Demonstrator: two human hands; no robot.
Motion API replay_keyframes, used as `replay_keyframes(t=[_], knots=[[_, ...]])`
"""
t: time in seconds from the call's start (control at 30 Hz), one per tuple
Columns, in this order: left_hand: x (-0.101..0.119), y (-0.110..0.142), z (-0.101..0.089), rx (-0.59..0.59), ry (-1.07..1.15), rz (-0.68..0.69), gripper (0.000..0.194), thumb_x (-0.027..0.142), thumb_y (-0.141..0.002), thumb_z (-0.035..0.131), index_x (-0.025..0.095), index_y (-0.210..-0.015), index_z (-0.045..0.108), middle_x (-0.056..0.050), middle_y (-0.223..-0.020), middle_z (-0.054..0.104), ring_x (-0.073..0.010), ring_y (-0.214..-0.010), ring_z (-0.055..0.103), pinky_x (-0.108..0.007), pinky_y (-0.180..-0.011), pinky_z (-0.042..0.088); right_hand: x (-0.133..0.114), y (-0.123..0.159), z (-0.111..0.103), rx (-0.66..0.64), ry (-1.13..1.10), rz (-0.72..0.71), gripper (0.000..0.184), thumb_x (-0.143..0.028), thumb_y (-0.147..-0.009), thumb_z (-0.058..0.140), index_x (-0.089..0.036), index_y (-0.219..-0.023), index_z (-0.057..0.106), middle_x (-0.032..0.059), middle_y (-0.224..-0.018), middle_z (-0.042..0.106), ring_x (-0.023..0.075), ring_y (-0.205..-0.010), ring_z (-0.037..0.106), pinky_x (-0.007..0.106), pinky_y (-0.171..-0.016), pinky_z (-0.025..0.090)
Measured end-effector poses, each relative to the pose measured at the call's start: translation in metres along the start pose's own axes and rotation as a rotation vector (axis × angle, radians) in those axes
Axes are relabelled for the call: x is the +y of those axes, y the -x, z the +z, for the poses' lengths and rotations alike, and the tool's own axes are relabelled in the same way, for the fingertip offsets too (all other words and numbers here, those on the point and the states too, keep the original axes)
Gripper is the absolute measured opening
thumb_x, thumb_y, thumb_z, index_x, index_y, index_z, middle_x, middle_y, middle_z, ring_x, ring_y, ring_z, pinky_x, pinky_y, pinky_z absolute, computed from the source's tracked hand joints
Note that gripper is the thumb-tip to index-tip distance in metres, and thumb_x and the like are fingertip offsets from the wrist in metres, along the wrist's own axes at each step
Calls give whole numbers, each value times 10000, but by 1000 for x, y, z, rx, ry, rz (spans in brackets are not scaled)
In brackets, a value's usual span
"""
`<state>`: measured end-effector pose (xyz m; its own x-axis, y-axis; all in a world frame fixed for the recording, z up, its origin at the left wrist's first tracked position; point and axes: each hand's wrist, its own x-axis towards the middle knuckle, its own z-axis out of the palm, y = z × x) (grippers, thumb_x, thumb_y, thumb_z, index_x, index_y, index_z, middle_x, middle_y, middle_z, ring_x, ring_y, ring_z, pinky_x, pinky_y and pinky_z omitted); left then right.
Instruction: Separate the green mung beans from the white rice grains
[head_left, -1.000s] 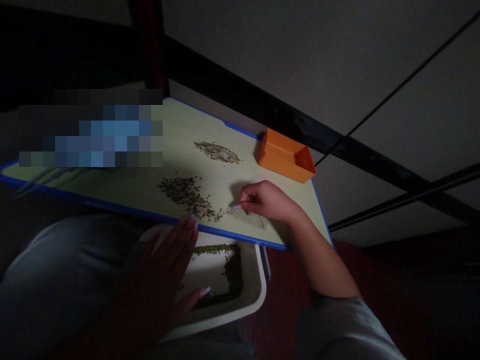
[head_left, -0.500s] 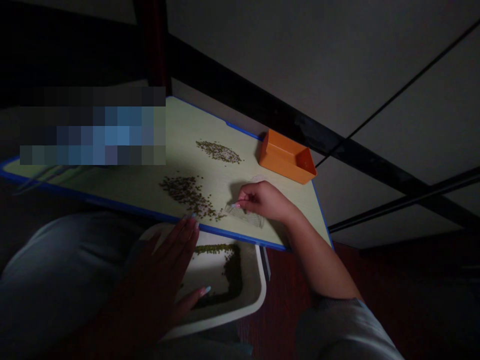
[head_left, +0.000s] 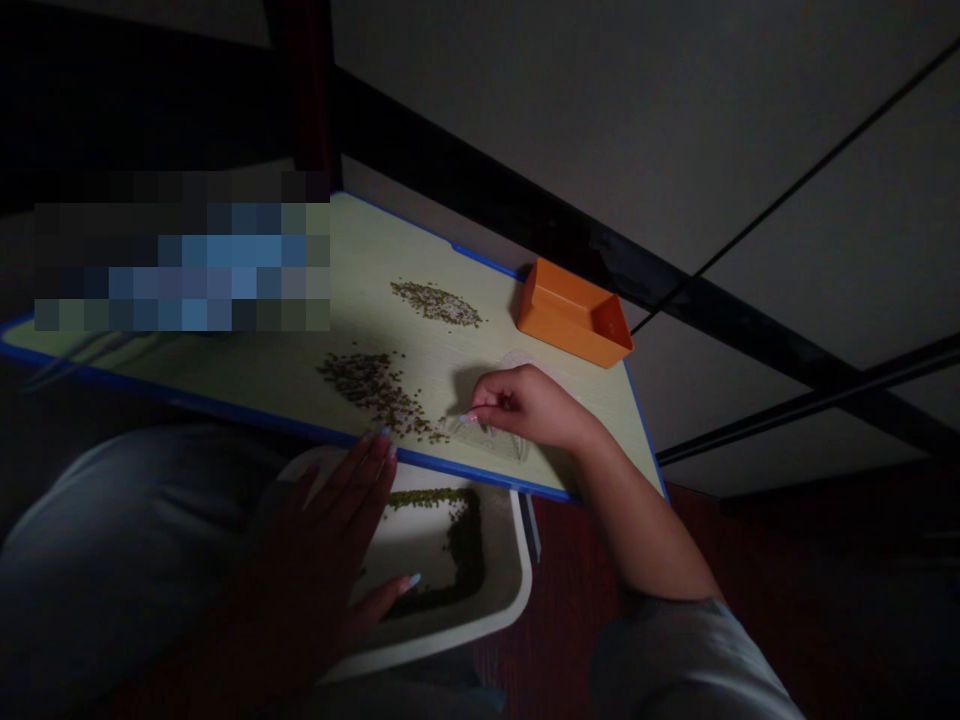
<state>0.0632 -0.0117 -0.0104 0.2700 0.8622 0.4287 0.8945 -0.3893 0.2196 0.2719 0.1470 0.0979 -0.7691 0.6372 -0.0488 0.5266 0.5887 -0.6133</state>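
Note:
My right hand [head_left: 517, 405] is closed in a pinch over the pale board. At its fingertips is a clear, ribbed plastic piece [head_left: 491, 440], low against the board; its exact kind is hard to make out. Just left of it lies a loose pile of small dark-green, bean-like grains [head_left: 375, 385]. My left hand [head_left: 341, 520] is open, with fingers stretched to the board's near blue edge beside that pile. Its thumb is spread over a white basin [head_left: 525, 580], which holds more green grains [head_left: 469, 545] along its sides.
A second, smaller grain pile [head_left: 439, 303] lies farther back on the board [head_left: 360, 250]. An orange open box [head_left: 570, 340] stands at the board's far right corner. Behind it are pale panels with dark strips. A blurred-out patch covers the board's left part.
My right hand has shifted slightly left and toward me, and the clear plastic piece has moved with it. My left hand, the piles and the orange box look the same.

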Motion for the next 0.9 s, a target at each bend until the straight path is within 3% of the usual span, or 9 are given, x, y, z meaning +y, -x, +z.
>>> replay_keyframes(t=[0.33,0.67,0.9], knots=[[2,-1,-1,29,-4,1,988,686,-677,534,186,-1443,160,-118,-1506,350,-287,-1369,357,-457,-1106,293,3,0,1,-45,-14,-22,172,-287,-824,612,-148,-730,573,-50,-563,560,58,-521,450,203,-566,293],[-6,0,0,44,-164,133,894,569,-728,521,99,-1423,211,-164,-1502,341,-297,-1368,355,-453,-1054,350,5,1,-4,-55,28,48,166,-264,-818,614,-145,-710,569,-44,-560,580,56,-508,465,195,-560,294],[-8,-1,1,86,-174,136,911,627,-729,466,123,-1433,182,-162,-1482,379,-308,-1326,412,-454,-1015,373,0,-1,-2,-81,50,8,180,-265,-822,626,-138,-701,585,-48,-578,561,51,-530,436,197,-569,286]])
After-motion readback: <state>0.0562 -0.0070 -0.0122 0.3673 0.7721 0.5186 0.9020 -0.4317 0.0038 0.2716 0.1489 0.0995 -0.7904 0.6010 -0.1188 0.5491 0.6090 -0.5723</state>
